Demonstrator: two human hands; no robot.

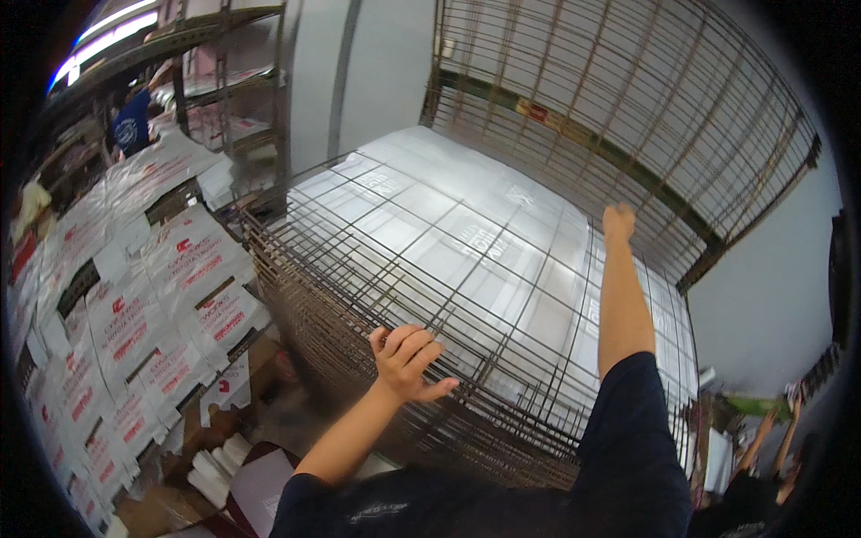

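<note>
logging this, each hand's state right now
Left hand: open, loosely bent over the wire-grid stack.
Right hand: looks curled; whether it holds anything cannot be told.

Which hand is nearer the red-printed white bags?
Left. The left hand is right of the bags, by the near edge of the wire racks; the right hand is much farther right.

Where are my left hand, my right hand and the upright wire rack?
Left hand [409,363]: head view, on the back of the hand.
Right hand [619,221]: head view, mid-hand.
Rack [630,172]: head view, on its long crossbar.
</note>
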